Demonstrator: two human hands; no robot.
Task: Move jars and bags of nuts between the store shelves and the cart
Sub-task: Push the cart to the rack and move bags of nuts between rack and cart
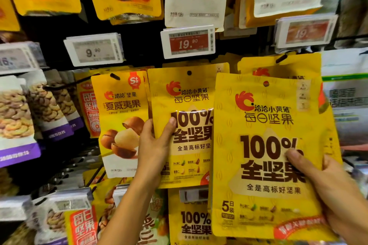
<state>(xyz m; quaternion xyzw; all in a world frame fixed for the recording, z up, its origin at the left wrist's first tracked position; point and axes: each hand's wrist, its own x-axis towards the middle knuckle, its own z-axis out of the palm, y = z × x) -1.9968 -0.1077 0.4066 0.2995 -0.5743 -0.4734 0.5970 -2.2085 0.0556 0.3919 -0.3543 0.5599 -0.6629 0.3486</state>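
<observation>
At the nut shelf, my left hand (154, 141) pinches a yellow foil bag of mixed nuts (185, 125) hanging below the red 19.90 price tag (188, 42); my right hand (330, 191) grips an identical bag (266, 157) just beside it, off its hook. No cart in view; delivery seemingly remains.
</observation>
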